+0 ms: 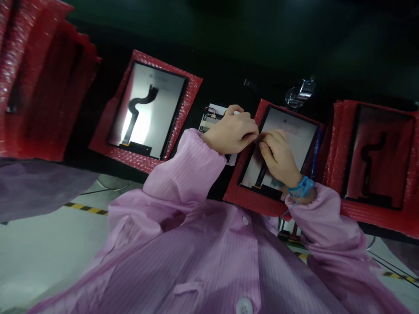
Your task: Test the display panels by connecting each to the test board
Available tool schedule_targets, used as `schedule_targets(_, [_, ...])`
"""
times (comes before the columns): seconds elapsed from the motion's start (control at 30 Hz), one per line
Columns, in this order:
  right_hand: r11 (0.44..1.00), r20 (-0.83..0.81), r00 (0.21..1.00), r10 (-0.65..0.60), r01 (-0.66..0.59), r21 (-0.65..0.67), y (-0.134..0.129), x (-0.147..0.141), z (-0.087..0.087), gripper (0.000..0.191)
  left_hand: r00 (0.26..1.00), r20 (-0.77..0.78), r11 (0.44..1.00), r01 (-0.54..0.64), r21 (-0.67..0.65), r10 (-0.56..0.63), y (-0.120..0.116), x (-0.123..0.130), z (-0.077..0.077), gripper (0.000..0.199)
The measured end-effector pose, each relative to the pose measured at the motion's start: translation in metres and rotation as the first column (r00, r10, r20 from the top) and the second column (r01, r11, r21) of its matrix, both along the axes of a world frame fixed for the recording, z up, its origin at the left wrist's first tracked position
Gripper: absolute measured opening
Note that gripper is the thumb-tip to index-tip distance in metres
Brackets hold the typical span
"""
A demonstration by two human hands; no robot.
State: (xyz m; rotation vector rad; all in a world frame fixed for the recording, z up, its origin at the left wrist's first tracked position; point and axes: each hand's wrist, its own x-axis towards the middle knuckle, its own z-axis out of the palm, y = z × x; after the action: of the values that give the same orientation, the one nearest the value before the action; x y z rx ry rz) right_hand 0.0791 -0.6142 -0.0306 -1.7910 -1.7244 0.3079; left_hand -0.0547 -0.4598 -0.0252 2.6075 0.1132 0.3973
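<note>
My left hand [234, 131] and my right hand [277, 152] meet fingertip to fingertip over the left edge of a flat display panel [296, 124]. The panel lies back side up on a red bubble-wrap bag [236, 189]. A black flex cable [261, 176] runs up from its lower edge and disappears under my right hand. Both hands are closed in a pinch, with a small dark bit showing between the fingertips; the right one seems to have the cable's end. What the left fingers grip is mostly hidden. Beneath my left wrist is a circuit board with thin wires [209, 118].
Another panel [160, 113] lies on red bubble wrap to the left, and one more [393, 152] on a red stack at right. Red bags [42, 87] stand piled far left. A blue pen [316, 150], clear plastic piece [299, 92] and short flex strip [250, 83] lie nearby.
</note>
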Motion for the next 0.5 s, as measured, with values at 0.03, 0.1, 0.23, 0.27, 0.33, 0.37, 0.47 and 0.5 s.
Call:
schedule_targets(0.03, [1.000,-0.008,1.000,0.002,-0.002,-0.006,-0.0002,0.0001,0.0005,0.020,1.000,0.007,1.000,-0.002,-0.008,0.002,0.0003,-0.0001,-0.0007,0.022])
schedule_targets(0.1, [1.000,-0.023,1.000,0.016,-0.017,-0.022,-0.0005,0.0010,0.0014,0.020,1.000,0.018,1.000,-0.004,-0.030,0.004,0.0012,-0.0003,-0.0022,0.022])
schedule_targets(0.23, [0.998,-0.050,0.998,0.049,-0.051,-0.036,-0.0012,0.0034,0.0019,0.021,1.000,0.018,0.997,-0.002,-0.078,0.003,0.0034,-0.0005,-0.0034,0.020])
schedule_targets(0.27, [0.998,-0.055,0.997,0.053,-0.055,-0.034,-0.0014,0.0039,0.0017,0.021,1.000,0.014,0.996,0.008,-0.087,-0.007,0.0040,-0.0005,-0.0030,0.019])
schedule_targets(0.33, [0.998,-0.062,0.996,0.062,-0.063,-0.024,-0.0017,0.0046,0.0012,0.022,0.999,0.012,0.994,0.032,-0.105,-0.031,0.0052,-0.0008,-0.0015,0.018])
schedule_targets(0.37, [0.998,-0.064,0.996,0.065,-0.067,-0.018,-0.0019,0.0049,0.0010,0.022,0.999,0.016,0.993,0.039,-0.115,-0.038,0.0056,-0.0012,-0.0005,0.017])
schedule_targets(0.47, [0.997,-0.064,0.995,0.077,-0.078,-0.011,-0.0026,0.0054,0.0005,0.022,0.999,0.034,0.989,0.041,-0.143,-0.036,0.0058,-0.0024,0.0023,0.016])
schedule_targets(0.5, [0.997,-0.062,0.995,0.079,-0.080,-0.011,-0.0028,0.0053,0.0003,0.022,0.999,0.033,0.988,0.039,-0.148,-0.034,0.0055,-0.0027,0.0028,0.016])
